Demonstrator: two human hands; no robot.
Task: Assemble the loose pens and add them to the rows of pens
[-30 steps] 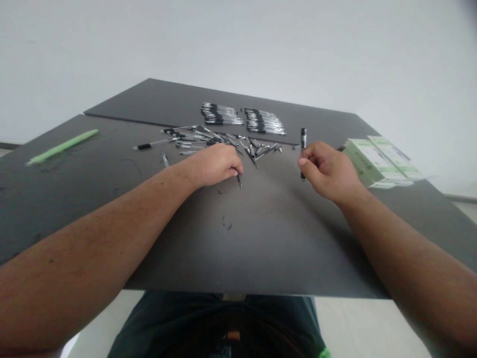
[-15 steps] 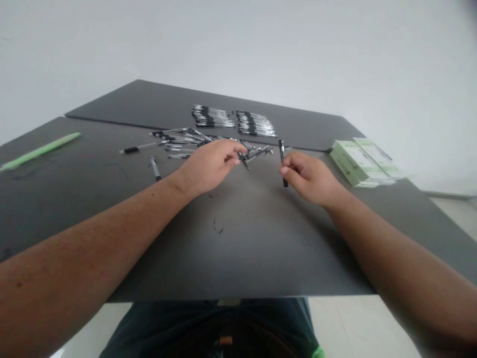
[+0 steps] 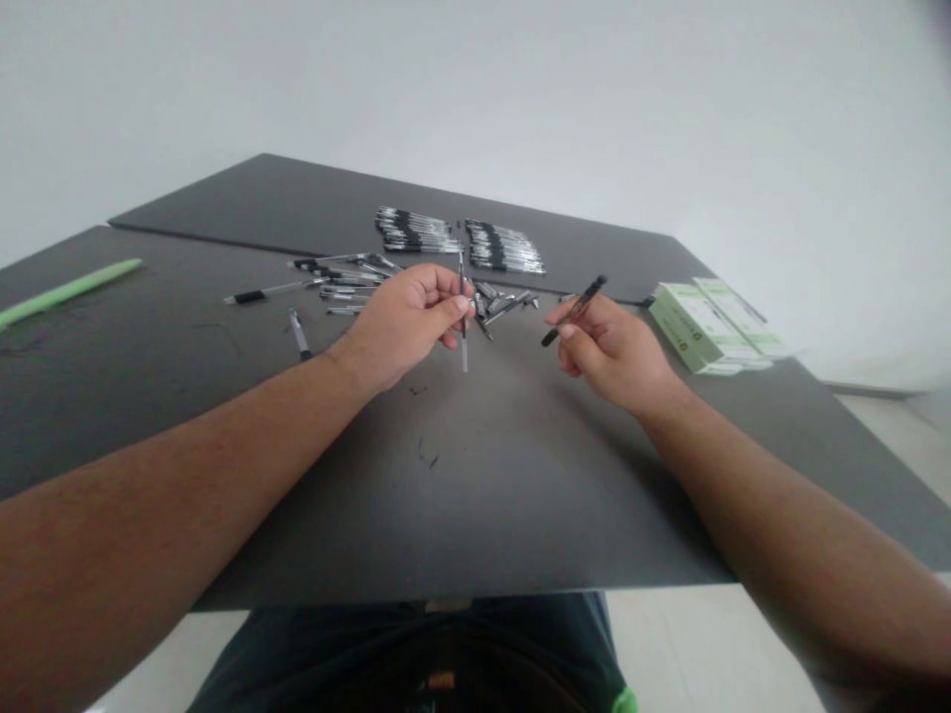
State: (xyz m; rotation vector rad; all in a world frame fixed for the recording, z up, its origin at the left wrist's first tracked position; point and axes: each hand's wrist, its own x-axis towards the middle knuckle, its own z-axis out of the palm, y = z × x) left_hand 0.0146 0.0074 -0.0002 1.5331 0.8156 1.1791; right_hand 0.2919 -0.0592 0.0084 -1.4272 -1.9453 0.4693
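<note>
My left hand (image 3: 413,322) pinches a thin pen refill (image 3: 465,337) between thumb and fingers. The refill stands nearly upright, with dark ink along its middle and a pale lower end. To its right, my right hand (image 3: 613,347) grips a dark pen (image 3: 590,297) that slants up to the right; the fingers hide part of it. Beyond the hands lies a loose pile of pens and pen parts (image 3: 353,277), partly covered by my left hand. One clear pen with a black end (image 3: 298,332) lies beside my left wrist.
Two neat rows of pens, a left row (image 3: 416,230) and a right row (image 3: 505,248), lie behind the pile. Green-and-white boxes (image 3: 698,327) are stacked at the right. A long green stick-like object (image 3: 74,289) lies far left on the grey table (image 3: 475,515).
My left hand has lifted a refill out of the pile area, its fingers closing on it. In my right hand the pen has turned from upright to slanting.
</note>
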